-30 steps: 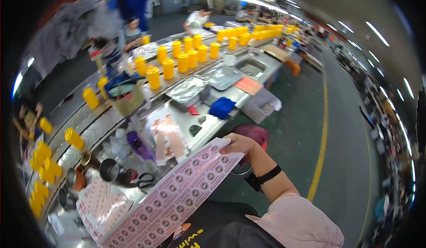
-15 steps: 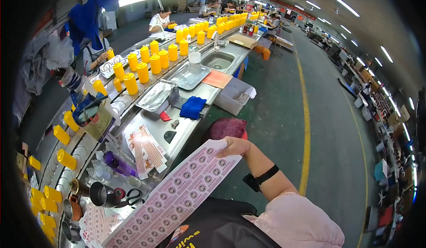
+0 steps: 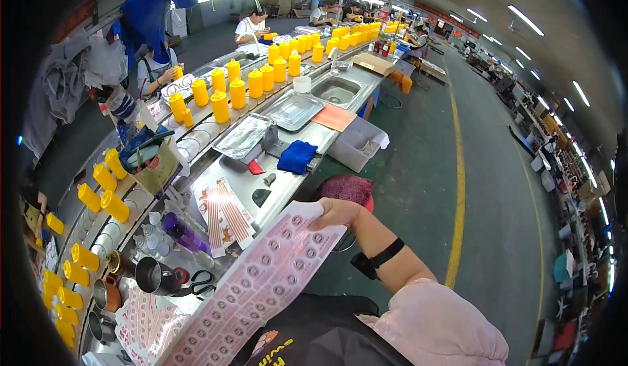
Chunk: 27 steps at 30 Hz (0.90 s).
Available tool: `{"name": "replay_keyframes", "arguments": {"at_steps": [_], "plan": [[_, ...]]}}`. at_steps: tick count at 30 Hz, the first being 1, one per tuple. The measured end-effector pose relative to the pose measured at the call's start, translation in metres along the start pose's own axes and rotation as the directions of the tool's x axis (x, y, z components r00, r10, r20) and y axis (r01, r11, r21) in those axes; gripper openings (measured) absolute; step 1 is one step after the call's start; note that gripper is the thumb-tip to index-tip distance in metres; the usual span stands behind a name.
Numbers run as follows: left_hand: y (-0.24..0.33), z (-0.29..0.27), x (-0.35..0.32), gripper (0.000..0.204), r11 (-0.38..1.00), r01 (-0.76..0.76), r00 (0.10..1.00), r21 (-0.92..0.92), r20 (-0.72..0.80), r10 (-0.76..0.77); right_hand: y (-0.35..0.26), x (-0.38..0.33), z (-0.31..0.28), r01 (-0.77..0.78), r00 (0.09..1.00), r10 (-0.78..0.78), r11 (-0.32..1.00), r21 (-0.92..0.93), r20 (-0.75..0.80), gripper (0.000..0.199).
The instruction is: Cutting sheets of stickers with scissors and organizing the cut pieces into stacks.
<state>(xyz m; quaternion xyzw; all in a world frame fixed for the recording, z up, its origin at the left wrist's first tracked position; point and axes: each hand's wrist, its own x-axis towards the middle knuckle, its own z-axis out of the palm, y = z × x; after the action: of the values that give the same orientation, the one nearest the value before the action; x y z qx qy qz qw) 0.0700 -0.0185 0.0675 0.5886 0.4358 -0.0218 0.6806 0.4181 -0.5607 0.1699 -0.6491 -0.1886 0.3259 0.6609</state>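
My right hand [image 3: 335, 214] is closed on the upper end of a long sheet of printed pink-and-white labels [image 3: 261, 274], thumb and fingers pinching its edge. Rows of round dark emblems cover the sheet, which slants down to the left in front of my apron. Its lower end runs out at the picture's bottom edge. My left hand is out of view. Beside the sheet on the bench lie black-handled scissors [image 3: 196, 283] and a dark metal pot [image 3: 152, 276]. More printed sheets [image 3: 140, 320] are spread below them, and others with orange-brown patterns [image 3: 222, 215] lie farther along.
Yellow bottles [image 3: 220, 107] stand along a roller conveyor [image 3: 134, 199] left of the steel bench. A purple bottle [image 3: 183, 232], blue cloth [image 3: 297, 157], trays [image 3: 294, 111] and a sink [image 3: 337, 92] follow. A plastic bin [image 3: 356, 145] and purple-cushioned stool [image 3: 347, 188] stand bench-side. People work beyond.
My right hand has drawn slightly left, with the label sheet still in it, and the sheet now bends more. The view has turned a little left. Some near yellow bottles have shifted along the conveyor.
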Motion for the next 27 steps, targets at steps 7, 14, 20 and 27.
{"name": "replay_keyframes", "arguments": {"at_steps": [7,14,20,27], "plan": [[0.007,0.001,0.008,0.049,1.000,0.001,0.999,0.009,0.037,-0.001,-0.002,-0.023,-0.008,-0.122,0.986,0.128,0.991,0.055,-0.107,0.030],[0.043,0.005,0.015,0.051,0.998,-0.015,0.994,0.060,0.110,0.008,0.000,-0.033,-0.003,-0.066,0.984,0.077,0.995,0.071,-0.162,0.028],[0.070,0.032,0.035,0.049,0.995,-0.062,0.979,0.079,0.200,0.045,0.013,-0.050,-0.017,-0.106,0.966,0.094,0.994,-0.035,-0.239,0.034],[0.084,0.082,0.072,0.044,0.987,-0.154,0.927,0.049,0.352,0.127,0.042,-0.082,-0.018,0.157,0.937,-0.046,0.942,0.297,-0.347,0.047]]}}
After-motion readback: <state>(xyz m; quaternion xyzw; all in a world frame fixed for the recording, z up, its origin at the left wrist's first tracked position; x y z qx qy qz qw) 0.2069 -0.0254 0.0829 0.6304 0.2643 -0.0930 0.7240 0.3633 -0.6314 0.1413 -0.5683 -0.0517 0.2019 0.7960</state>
